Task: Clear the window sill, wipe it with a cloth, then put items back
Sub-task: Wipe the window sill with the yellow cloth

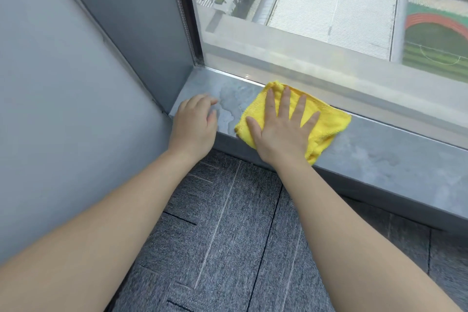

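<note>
Your right hand (279, 129) is lying flat, palm down, on a yellow cloth (326, 119), with all five fingers spread and straight, so this grip is fully open and pressing on the fabric rather than closing around it. The cloth is showing a soft, looped microfibre pile; it is folded into a rough, rumpled square, with one corner reaching toward the glass and its near edge hanging slightly over the sill's front lip. It is resting on the window sill (379, 154), a long, narrow ledge of smooth grey stone-like material with pale, cloudy veining, and it is sitting near the sill's left end. Your left hand (195, 124) is resting at that left end, just beside the cloth but apart from it; its fingers are loosely curled and slightly blurred, and this grip is holding nothing. Between the two hands, the sill surface is carrying an irregular darker patch with a wavy outline. Beyond the sill, the window glass (329, 20) is meeting it along a thin, shiny metal strip, and a dark vertical frame (187, 7) is bounding the pane on the left. A flat, matte grey wall panel (63, 83) is filling the left side. Below your forearms, the floor is showing grey carpet (228, 235) with a fine ribbed weave, laid as square tiles with dark seams.
</note>
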